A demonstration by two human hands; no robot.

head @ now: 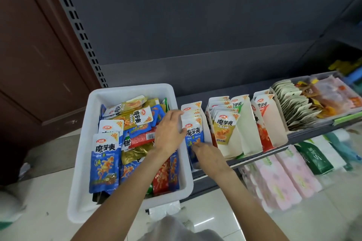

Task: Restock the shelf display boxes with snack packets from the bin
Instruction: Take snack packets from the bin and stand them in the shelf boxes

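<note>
Your view looks down on the dark grey shelf [225, 76], which runs from 9 o'clock to 3 o'clock across the middle. The white plastic bin [82, 162] sits at 8 o'clock of the centre, at the left end of the shelf, and it is full of snack packets in blue, gold and red; one big blue packet [104, 164] lies on top at its left side.

Just to the right of the bin stands the blue display box [207, 133], with a row of blue packets standing upright inside. At 3 o'clock of it come the gold display box [238, 143] and then the red display box [274, 125], both holding upright packets. Below the shelf, at 4 o'clock, pink tissue packs [274, 178] lie on the lower level.

Your left hand [170, 133] is over the right edge of the bin, and its fingers curl round the left side of the front blue packet in the box [194, 131]. Your right hand [209, 157] is at 5 o'clock of this packet, and its fingertips [195, 146] pinch the lower part of the packet.
</note>
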